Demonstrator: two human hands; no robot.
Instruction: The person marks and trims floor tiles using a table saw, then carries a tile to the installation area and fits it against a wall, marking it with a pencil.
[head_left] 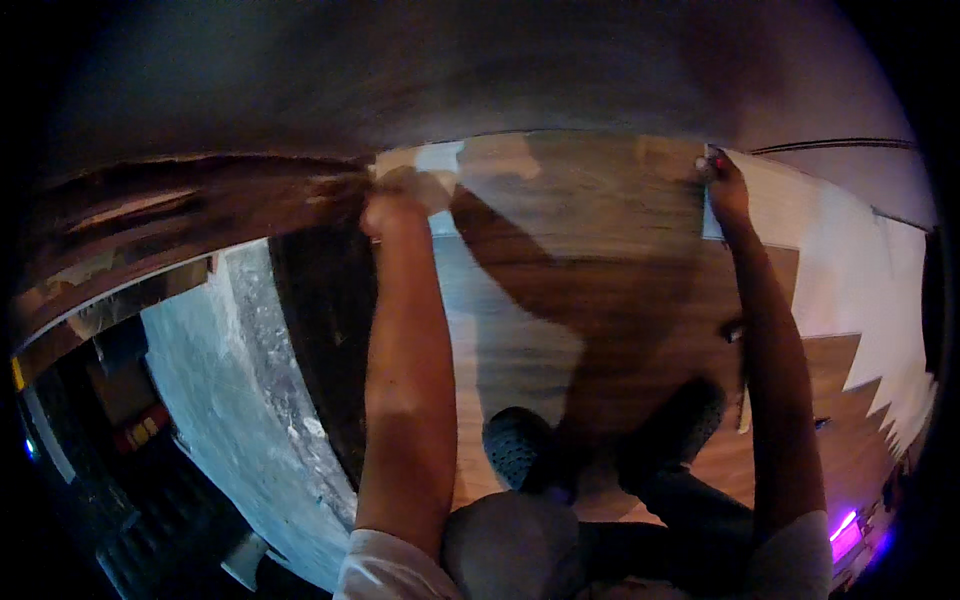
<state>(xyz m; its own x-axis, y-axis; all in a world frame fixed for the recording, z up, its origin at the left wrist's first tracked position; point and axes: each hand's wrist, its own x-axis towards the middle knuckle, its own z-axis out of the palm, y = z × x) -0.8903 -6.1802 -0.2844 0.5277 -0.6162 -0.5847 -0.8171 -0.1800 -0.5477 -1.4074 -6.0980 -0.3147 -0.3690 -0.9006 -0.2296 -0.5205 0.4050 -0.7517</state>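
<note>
A wood-look floor plank (580,190) lies along the foot of the dark wall, between my two outstretched hands. My left hand (398,200) is at its left end, close to the dark wooden edging; the fingers are blurred and partly hidden. At the plank's right end is my right hand (730,190), its fingers bent closed around something small and pale that I cannot make out. Wood-look flooring (640,300) spreads below both hands, with shadows of my arms across it. My shoes (518,445) stand on this flooring.
Pale sheeting (850,260) borders the flooring on the right in a stepped line. A small dark object (733,329) lies beside my right forearm. To the left are a dark strip (320,330) and a rough bluish slab (225,390). A purple light (846,535) glows at lower right.
</note>
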